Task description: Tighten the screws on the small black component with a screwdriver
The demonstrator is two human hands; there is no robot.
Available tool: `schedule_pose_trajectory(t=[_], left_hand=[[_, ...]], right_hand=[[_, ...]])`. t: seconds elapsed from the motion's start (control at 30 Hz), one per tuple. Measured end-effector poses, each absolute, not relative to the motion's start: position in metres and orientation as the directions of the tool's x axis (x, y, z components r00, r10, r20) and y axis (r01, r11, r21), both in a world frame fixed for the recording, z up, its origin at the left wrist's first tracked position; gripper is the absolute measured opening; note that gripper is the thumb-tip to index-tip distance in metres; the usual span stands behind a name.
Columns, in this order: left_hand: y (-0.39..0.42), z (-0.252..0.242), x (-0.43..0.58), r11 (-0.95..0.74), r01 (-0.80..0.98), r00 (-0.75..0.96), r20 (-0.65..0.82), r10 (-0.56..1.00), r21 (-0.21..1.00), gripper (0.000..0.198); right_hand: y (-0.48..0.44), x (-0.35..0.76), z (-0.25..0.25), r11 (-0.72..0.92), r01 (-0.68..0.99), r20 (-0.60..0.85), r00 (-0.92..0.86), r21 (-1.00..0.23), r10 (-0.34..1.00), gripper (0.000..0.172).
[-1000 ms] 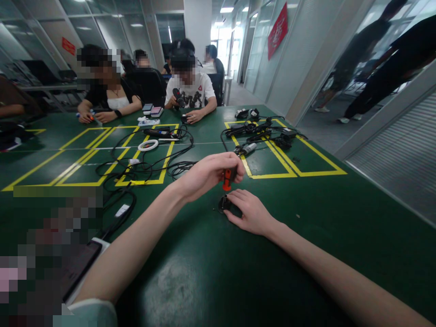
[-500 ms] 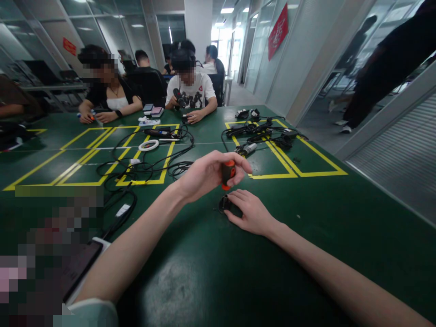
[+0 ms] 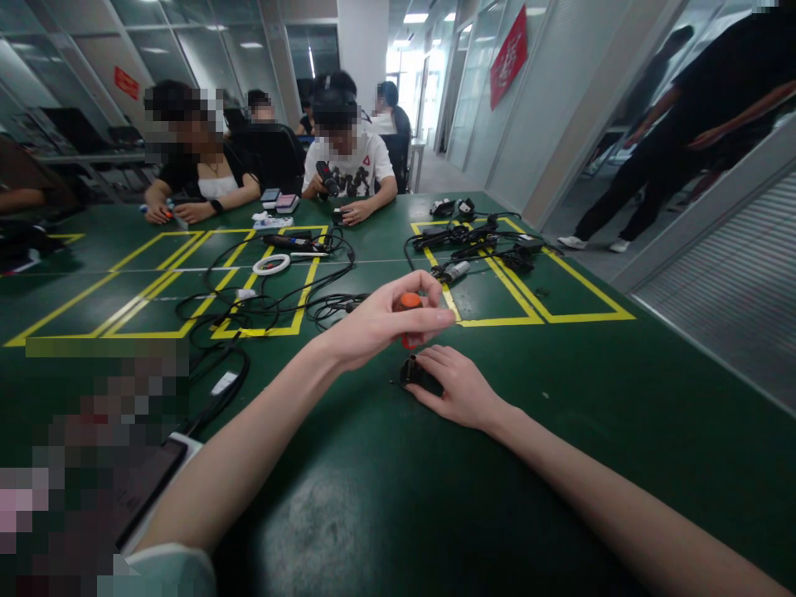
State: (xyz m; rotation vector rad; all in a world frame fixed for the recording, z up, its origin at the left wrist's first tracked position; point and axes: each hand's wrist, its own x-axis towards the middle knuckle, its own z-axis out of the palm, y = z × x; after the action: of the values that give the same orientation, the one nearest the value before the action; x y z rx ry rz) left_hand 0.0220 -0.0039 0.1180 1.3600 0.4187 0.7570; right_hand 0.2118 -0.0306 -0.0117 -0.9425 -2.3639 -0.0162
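My left hand (image 3: 379,319) is closed around the orange-and-black handle of a small screwdriver (image 3: 409,305), held upright over the green table (image 3: 597,390). Its tip points down at a small black part (image 3: 411,372) lying on the table. My right hand (image 3: 457,385) rests on the table and its fingers press on that black part, pinning it in place. Most of the part is hidden under my fingers.
Black cables (image 3: 267,307) and a white ring (image 3: 271,264) lie in yellow-taped boxes to the left. More black cables and devices (image 3: 473,240) sit at the back right. A phone (image 3: 146,485) lies near my left elbow. Seated people work at the far edge; a person walks at right.
My left hand has turned the screwdriver handle between its fingers, so the orange top now shows. My right hand has stayed on the black part. The person at right has walked on.
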Motion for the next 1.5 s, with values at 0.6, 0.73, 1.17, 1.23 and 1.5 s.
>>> schedule_pose_trajectory(t=[0.6,0.73,1.17,1.23,1.5], left_hand=[[-0.003,0.118,0.019,0.061,-0.237,0.789,0.156,0.595,0.97,0.039],[-0.002,0.12,0.018,0.073,-0.276,0.779,0.179,0.6,0.958,0.024],[-0.005,0.118,0.02,0.036,-0.241,0.773,0.169,0.611,0.97,0.047],[-0.006,0.118,0.02,0.029,-0.218,0.761,0.151,0.631,0.975,0.047],[-0.002,0.119,0.021,0.072,-0.278,0.788,0.185,0.587,0.958,0.032]], right_hand=[[-0.031,0.212,-0.011,0.747,0.628,0.506,-0.581,-0.219,0.637,0.017],[-0.032,0.211,-0.012,0.746,0.63,0.509,-0.58,-0.214,0.636,0.017],[-0.032,0.212,-0.012,0.752,0.605,0.486,-0.59,-0.262,0.644,0.014],[-0.031,0.211,-0.012,0.754,0.6,0.477,-0.598,-0.268,0.645,0.012],[-0.03,0.213,-0.011,0.76,0.593,0.462,-0.614,-0.265,0.64,0.014]])
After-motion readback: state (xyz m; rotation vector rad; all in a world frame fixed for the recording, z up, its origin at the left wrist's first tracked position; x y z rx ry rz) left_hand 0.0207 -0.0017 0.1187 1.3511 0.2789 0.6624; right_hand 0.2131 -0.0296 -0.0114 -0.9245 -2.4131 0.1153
